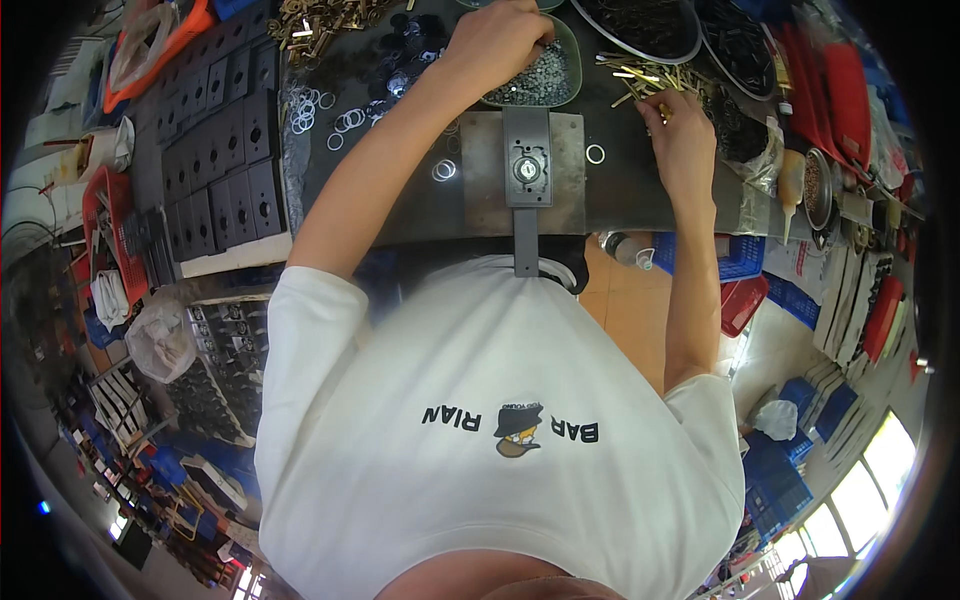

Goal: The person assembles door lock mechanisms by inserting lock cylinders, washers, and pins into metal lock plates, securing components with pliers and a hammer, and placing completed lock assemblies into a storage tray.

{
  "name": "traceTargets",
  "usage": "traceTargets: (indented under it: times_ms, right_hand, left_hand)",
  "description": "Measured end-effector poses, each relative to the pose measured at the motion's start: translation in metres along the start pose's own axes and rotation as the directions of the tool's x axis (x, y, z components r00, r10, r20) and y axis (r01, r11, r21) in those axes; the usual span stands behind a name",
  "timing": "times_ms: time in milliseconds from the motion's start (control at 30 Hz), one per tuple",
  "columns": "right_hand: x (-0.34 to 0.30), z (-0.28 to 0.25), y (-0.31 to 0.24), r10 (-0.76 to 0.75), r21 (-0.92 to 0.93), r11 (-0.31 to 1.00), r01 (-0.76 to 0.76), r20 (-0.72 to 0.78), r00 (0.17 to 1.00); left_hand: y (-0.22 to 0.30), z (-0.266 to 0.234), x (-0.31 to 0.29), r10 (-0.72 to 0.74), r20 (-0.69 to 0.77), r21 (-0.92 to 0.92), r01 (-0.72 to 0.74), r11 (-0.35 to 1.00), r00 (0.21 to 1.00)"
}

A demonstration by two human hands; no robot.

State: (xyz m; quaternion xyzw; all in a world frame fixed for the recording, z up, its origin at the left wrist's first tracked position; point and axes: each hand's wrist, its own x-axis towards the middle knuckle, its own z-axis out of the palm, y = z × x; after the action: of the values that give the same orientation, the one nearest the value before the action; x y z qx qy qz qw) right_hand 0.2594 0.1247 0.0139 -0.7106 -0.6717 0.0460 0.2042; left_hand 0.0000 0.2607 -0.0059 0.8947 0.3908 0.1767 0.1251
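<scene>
My left hand (497, 45) reaches over a green bowl (573, 75) of small grey metal parts, its fingers curled together at the rim of a second bowl beyond. What they hold is hidden. My right hand (682, 130) is closed in a pinch at the near edge of a pile of thin brass strips (650, 76), with a bit of brass showing between the fingertips. Between my arms, a dark grey lock plate (527, 140) with a round centre and cut-out slots lies across a square metal block (482, 175). Its narrow end juts past the bench edge toward me.
Several thin metal rings (302, 110) lie left of the block, and a single ring (596, 154) lies right of it. Rows of dark plates (220, 150) stand at the left. Trays of dark parts (650, 30) sit far right. A bottle (625, 248) is below the bench edge.
</scene>
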Motion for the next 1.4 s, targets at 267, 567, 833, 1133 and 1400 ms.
traceTargets:
  times_ms: [267,567,833,1133,1400]
  right_hand:
    - [-0.006,0.003,-0.016,0.067,0.182,0.981,-0.068,0.013,0.998]
    - [0.014,0.017,-0.054,0.03,0.576,0.802,-0.156,0.221,0.975]
    - [0.03,0.017,-0.061,-0.032,0.577,0.809,-0.114,0.237,0.971]
    - [0.034,0.03,-0.063,-0.003,0.531,0.839,-0.121,0.226,0.974]
    - [0.045,0.029,-0.078,-0.014,0.584,0.809,-0.06,0.123,0.992]
  left_hand:
    - [-0.001,0.008,0.0,0.041,-0.05,0.088,-0.036,0.995,0.998]
    - [-0.005,-0.004,-0.013,-0.068,0.027,0.041,0.067,0.997,0.997]
    - [-0.008,-0.01,-0.021,-0.166,-0.053,-0.036,0.164,0.986,0.985]
    - [-0.003,0.012,-0.015,0.04,-0.107,-0.037,-0.044,0.998,0.993]
    - [0.019,-0.022,-0.033,-0.316,-0.037,-0.734,0.189,0.653,0.948]
